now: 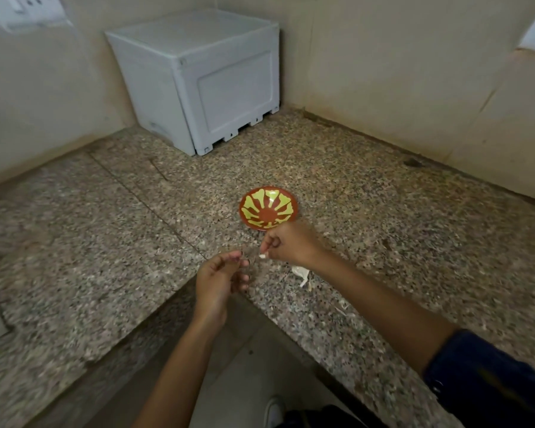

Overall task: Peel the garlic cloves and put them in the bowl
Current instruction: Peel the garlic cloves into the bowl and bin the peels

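A small red bowl [267, 212] with a yellow sun pattern sits on the speckled granite counter [368, 217]; nothing shows inside it. Just in front of the bowl, my right hand [288, 244] pinches a small white garlic clove [263, 256] between thumb and fingertips. My left hand [221, 278] hovers a little to the left of the clove, its fingers curled and its thumb meeting a fingertip; whether it holds a scrap of skin I cannot tell. A pale piece of garlic skin [301, 273] lies on the counter under my right wrist.
A white plastic box [204, 81] stands in the far corner against the beige walls. The counter forms an L, with its inner corner edge [238, 304] below my hands and the floor beneath. Thin skin flakes [342, 308] lie near the front edge.
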